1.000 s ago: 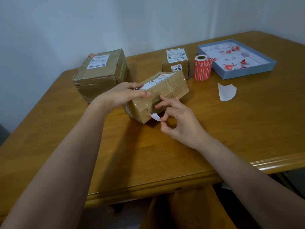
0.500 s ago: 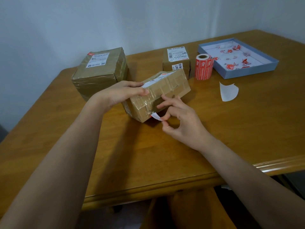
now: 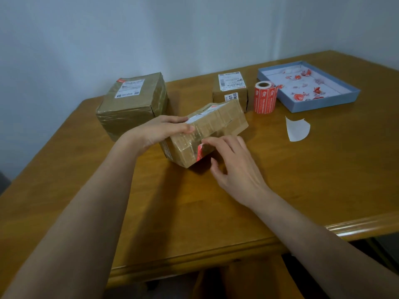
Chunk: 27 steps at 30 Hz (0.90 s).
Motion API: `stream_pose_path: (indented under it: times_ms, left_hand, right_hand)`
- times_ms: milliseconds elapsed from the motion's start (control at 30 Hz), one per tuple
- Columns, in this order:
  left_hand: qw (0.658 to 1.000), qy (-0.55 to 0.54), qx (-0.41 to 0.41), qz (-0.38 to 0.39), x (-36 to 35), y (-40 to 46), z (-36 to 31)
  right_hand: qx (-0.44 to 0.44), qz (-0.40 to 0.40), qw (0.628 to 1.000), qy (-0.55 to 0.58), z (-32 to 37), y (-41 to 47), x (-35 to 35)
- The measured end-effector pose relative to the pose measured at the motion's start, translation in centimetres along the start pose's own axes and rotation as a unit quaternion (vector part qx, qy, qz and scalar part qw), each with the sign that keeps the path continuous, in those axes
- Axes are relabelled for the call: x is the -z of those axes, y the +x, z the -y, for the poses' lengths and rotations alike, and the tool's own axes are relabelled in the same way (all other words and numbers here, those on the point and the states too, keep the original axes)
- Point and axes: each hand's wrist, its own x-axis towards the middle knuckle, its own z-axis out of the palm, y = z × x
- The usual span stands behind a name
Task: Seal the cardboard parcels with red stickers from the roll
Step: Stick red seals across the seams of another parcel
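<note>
Nearest me, the right hand is pressing a red sticker with straight fingers onto the near corner of the tilted parcel, seemingly to bridge its taped seam. The left hand is lying flat on top, fingers extended, steadying it on the tabletop. Farther right, the sticker roll is standing within reach; two more parcels are waiting beyond.

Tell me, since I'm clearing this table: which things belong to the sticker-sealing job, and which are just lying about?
Job: tilted parcel under both hands, red sticker on its near face, sticker roll, large parcel, small parcel.

Lying about: white backing paper, blue tray of scraps.
</note>
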Motion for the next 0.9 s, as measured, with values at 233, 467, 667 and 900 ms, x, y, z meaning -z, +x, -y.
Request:
stream_pose_path:
  times_ms: [233,467,667,900]
  left_hand:
    - [1.000,-0.002,0.008,-0.007,-0.2,-0.2,-0.2]
    - [0.998,-0.060,0.005,-0.029,-0.2,-1.0,-0.2]
    - [0.964,-0.262,0.056,-0.002,0.6,-2.6,1.0]
    - [0.964,-0.258,0.034,-0.061,0.5,-3.5,1.1]
  right_hand:
    - [-0.067,-0.002,0.996,0.056,-0.4,0.0,0.3]
    - [-0.149,0.002,0.986,0.068,-1.2,0.0,0.2]
    - [-0.109,-0.032,0.991,0.068,-0.9,0.2,0.5]
    - [-0.072,-0.013,0.990,0.123,0.1,0.6,0.0]
